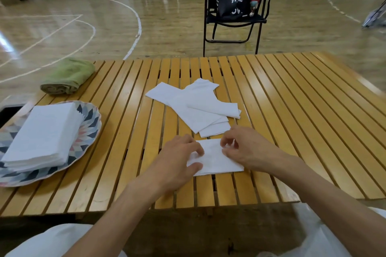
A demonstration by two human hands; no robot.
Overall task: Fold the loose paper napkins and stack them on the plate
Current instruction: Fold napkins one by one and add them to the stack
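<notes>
Several folded napkins [41, 133] already sit stacked on the plate [92, 119] at nine o'clock; both the left hand [177, 156] and right hand [246, 148] pinch one napkin [215, 158] mid-fold on the bench [292, 110], with a few loose napkins [194, 102] left at twelve.

**Napkins and plate on the bench**

A white napkin [215, 157] lies flat at the near middle, folded to a rectangle, both hands on it; just beyond it a loose pile of white napkins [196, 106] overlaps at odd angles; at the left, a neat stack of folded napkins [43, 135] sits on a patterned scallop-edged plate [87, 131].
</notes>
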